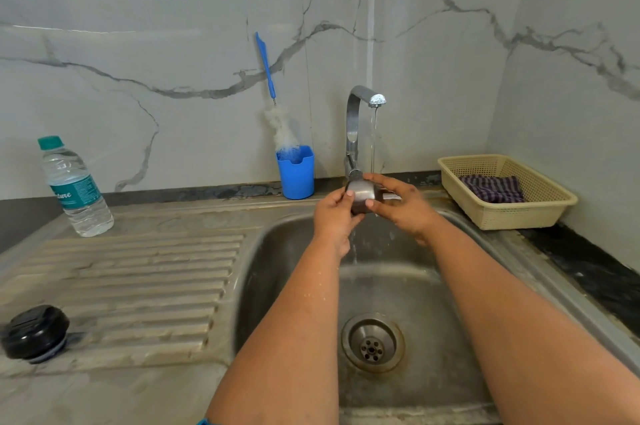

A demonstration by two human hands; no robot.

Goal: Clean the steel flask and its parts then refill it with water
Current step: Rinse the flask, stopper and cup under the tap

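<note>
The marble-veined wall (173, 26) rose behind a dark worktop (588, 262); set into it was a steel sink (415, 286) with a ribbed draining board (138, 279) on its left and a round drain (372, 343) in the basin; a chrome tap (356, 119) ran a thin stream of water down into the basin; a cream plastic basket (540, 213) sat in the right corner with a purple striped cloth (493, 188) inside it; a clear water bottle (74, 187) with a green cap stood upright at the far left; a blue cup (298, 178) beside the tap held a bottle brush (277, 113) leaning on the wall; a black flask lid (34, 333) lay on the near left of the draining board; above the basin, under the stream, the left hand (334, 216) and the right hand (405, 206) both gripped a small steel flask cup (362, 197), fingers curled round its sides.
</note>
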